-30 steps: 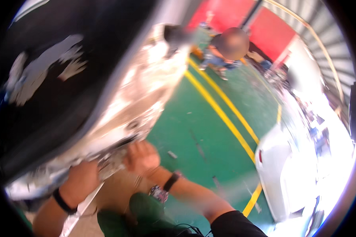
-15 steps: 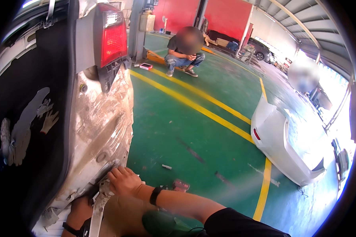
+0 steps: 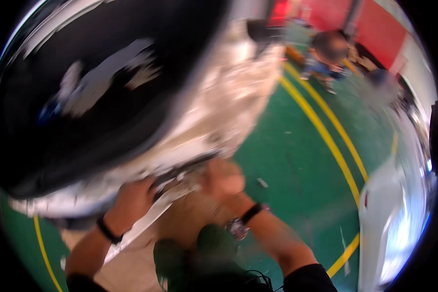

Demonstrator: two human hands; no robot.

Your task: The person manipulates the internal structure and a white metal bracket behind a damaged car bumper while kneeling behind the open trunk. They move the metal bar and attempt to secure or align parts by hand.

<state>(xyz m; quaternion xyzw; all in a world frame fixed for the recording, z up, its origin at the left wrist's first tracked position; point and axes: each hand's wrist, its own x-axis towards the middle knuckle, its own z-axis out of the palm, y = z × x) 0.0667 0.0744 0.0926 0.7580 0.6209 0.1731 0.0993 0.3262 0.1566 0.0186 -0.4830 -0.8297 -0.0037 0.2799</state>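
Note:
A long, narrow white metal bar (image 3: 153, 212) runs slantwise beneath the bare lower rear of a white car body (image 3: 228, 104). My left hand (image 3: 134, 199) is curled at the upper side of the bar, its fingertips lost in the dark gap beside it. At the bar's far right end, my right hand (image 3: 224, 180) is closed against the car's lower edge. Motion blur smears its fingers, and what they hold is hidden. Both wrists wear black bands.
A brown sheet (image 3: 185, 214) lies on the green floor below my hands. Near my right wrist is a red-and-grey object (image 3: 237, 228), and beyond it a small pale cylinder (image 3: 262, 182). A white bumper (image 3: 382, 209) rests at right. Another person (image 3: 326, 63) squats farther back.
The view has swung left and down, so the car and bar now lie more level. My left hand has come out from behind the bar into fuller sight. The right stays at the bar's end.

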